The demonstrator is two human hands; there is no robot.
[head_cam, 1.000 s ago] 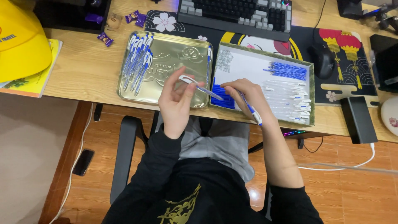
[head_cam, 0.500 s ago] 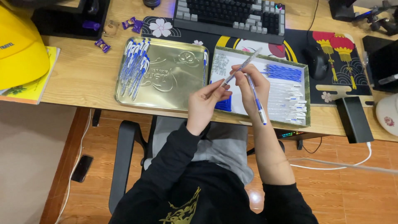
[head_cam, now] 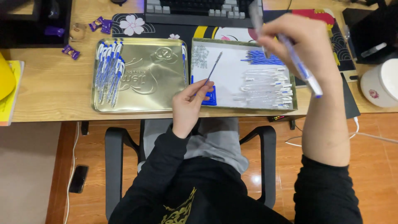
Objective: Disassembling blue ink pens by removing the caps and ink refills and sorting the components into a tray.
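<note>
The left hand (head_cam: 188, 108) pinches a thin pen refill (head_cam: 212, 71) in a closed grip, its tip slanting up over the near left corner of the white-lined tray (head_cam: 226, 83). The right hand (head_cam: 299, 43), raised above that tray's far side, grasps a blue-and-clear pen (head_cam: 299, 68) pointing down toward the near right. Inside the tray lie a bunch of blue refills (head_cam: 261, 58), rows of clear pen barrels (head_cam: 267, 88), a small heap of springs (head_cam: 200, 56) and some blue caps (head_cam: 210, 96). Just beside it on the tabletop (head_cam: 49, 89) sits a gold tin tray (head_cam: 153, 79) with assembled pens (head_cam: 108, 70) along its left side.
</note>
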